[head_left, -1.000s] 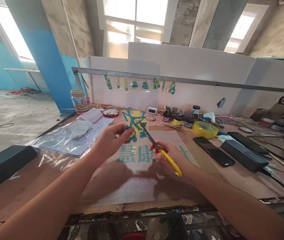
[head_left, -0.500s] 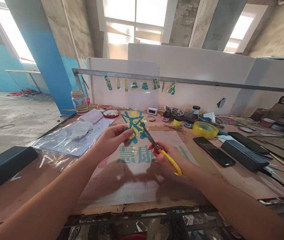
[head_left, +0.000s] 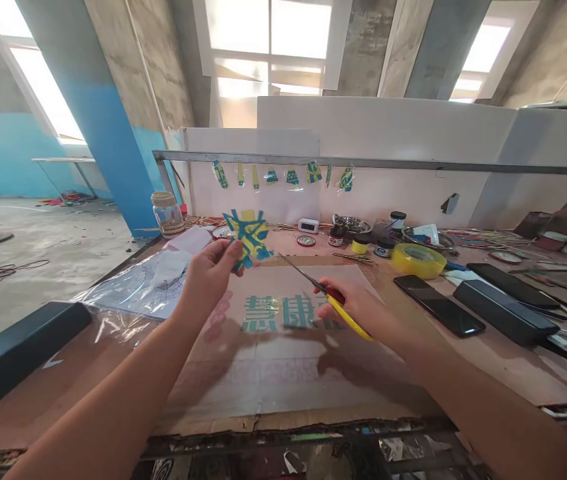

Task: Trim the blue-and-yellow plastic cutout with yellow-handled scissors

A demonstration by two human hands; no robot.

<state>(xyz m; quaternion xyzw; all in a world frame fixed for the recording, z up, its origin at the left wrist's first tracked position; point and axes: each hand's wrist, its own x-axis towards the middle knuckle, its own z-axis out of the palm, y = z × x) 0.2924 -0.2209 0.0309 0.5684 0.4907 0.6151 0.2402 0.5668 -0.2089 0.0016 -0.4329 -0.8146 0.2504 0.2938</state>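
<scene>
At eleven o'clock from the green characters (head_left: 298,312), holding up a blue-and-yellow cutout (head_left: 250,237) above the desk (head_left: 88,363) with the left hand (head_left: 210,270), in a grip narrowed to a pinch at its left edge. At about two o'clock, holding yellow-handled scissors (head_left: 340,312) with the right hand (head_left: 356,303), in a grip closed round the handles, with blades pointing toward ten and apart from the cutout; half a second ago, overlapping it in view. Since then, moved the cutout toward nine, leaving a gap before the blade tips.

At nine, more visible than before, by the left wrist: pink marks (head_left: 214,317). At three, now hidden behind the right hand: the last green character, visible earlier. Unmoved on the desk: a yellow tape roll (head_left: 410,268) between two and three, a phone (head_left: 438,305) at three, a glass jar (head_left: 167,217) at ten. At twelve, hanging as before from a metal bar (head_left: 388,162): small blue-and-yellow pieces (head_left: 292,177).
</scene>
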